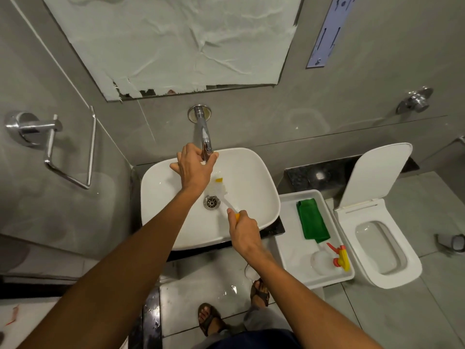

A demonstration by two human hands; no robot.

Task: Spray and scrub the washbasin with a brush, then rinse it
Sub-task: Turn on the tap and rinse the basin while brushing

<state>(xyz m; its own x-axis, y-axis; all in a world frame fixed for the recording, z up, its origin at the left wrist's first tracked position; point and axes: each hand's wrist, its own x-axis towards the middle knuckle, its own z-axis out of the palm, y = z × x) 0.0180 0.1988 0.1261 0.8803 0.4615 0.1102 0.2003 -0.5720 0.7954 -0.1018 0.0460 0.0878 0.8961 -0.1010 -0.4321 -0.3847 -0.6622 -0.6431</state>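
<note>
My left hand point(193, 170) is up at the back rim of the washbasin point(251, 170), fingers curled round the tip of the wall tap point(205, 137); can't tell if water is running. My right hand point(242, 229) is over the front rim, closed in a fist on the yellow grip of the brush point(221, 190). The brush's long axis runs diagonally from my right hand up-left toward the tap, with the bristle head resting on the bowl just behind the drain point(211, 202) and below my left hand. Likely at the rinse or tap-on step. The spray bottle point(327, 258) lies in the white tray point(289, 245) off the basin's right edge, beside the green cloth point(312, 222), well apart from both hands.
</note>
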